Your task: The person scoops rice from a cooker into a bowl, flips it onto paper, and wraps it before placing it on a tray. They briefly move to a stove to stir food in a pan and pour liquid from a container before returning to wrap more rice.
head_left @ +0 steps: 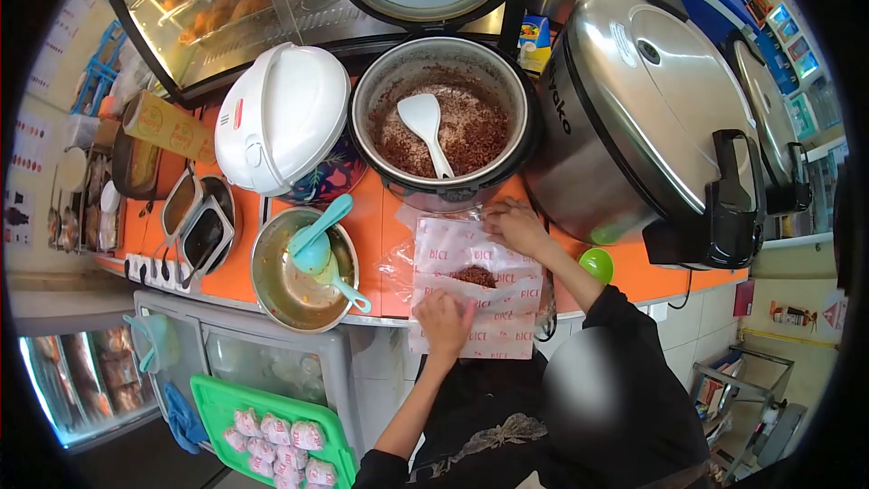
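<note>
A printed paper sheet (502,317) lies at the front edge of the orange counter, with a mound of dark reddish rice (477,276) on it. My left hand (444,321) is closed on the paper's lower left part, just below the rice. At the upper right of the sheet, my right hand (516,225) touches its edge and clear plastic; what its fingers hold is too small to tell. Behind the paper stands an open rice pot (362,109) of reddish rice, with a white paddle (423,118) resting inside.
A steel bowl (267,285) with turquoise and green scoops stands left, below a white-lidded cooker (281,118). A large steel cooker (634,127) and green cup (596,264) are right. Wrapped bundles (272,430) sit on a green tray (213,391) lower left.
</note>
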A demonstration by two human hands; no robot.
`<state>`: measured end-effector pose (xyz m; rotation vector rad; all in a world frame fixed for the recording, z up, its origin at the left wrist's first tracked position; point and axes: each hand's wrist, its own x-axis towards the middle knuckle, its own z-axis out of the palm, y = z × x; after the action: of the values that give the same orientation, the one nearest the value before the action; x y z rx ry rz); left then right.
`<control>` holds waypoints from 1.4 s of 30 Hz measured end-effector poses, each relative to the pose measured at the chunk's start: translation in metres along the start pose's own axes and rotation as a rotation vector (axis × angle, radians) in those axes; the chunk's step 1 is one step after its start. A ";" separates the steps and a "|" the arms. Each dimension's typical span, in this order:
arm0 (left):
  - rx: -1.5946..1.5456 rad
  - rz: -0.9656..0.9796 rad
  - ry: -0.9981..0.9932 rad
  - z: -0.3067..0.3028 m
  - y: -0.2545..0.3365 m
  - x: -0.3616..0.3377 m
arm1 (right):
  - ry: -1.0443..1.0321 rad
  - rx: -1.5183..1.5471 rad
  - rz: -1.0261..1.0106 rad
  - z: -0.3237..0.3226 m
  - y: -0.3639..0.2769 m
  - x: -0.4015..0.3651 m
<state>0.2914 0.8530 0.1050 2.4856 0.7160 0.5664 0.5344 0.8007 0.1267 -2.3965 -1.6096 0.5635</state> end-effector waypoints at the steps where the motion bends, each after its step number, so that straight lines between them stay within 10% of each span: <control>1: -0.034 -0.044 0.009 0.005 0.008 0.001 | 0.091 -0.039 -0.091 -0.005 -0.004 -0.004; 7: -0.068 -0.278 -0.038 0.012 0.013 0.019 | -0.063 0.323 0.145 -0.022 -0.018 -0.030; 12: 0.060 -0.534 -0.040 0.045 -0.001 0.011 | 0.321 0.221 -0.110 0.037 -0.064 -0.119; 15: 0.026 -0.353 0.292 0.007 0.009 0.037 | 0.518 0.212 -0.164 0.058 -0.057 -0.121; 18: -0.270 0.291 0.148 -0.022 -0.022 0.037 | 0.549 0.211 -0.100 0.070 -0.063 -0.131; 22: -0.311 0.222 -0.342 -0.005 -0.062 0.019 | 0.516 0.242 -0.026 0.076 -0.052 -0.135; 30: -0.296 0.235 -0.300 -0.022 -0.056 0.016 | 0.044 0.396 0.074 0.060 -0.027 -0.125; 33: -0.160 0.120 -0.458 -0.023 -0.039 0.038 | 0.035 0.308 0.289 0.035 -0.044 -0.090; 35: 0.087 0.160 -0.567 -0.027 -0.019 0.069 | 0.260 0.078 0.077 0.035 -0.042 -0.067; 38: 0.175 0.611 -0.176 -0.006 -0.004 0.112 | 0.264 0.063 0.028 0.050 -0.038 -0.054; 42: 0.221 0.342 -0.624 0.010 -0.011 0.106 | 0.191 0.289 0.261 0.053 -0.043 -0.076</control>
<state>0.3747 0.9198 0.1175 2.7807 0.1136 -0.2030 0.4506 0.7444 0.1094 -2.3692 -1.0665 0.5479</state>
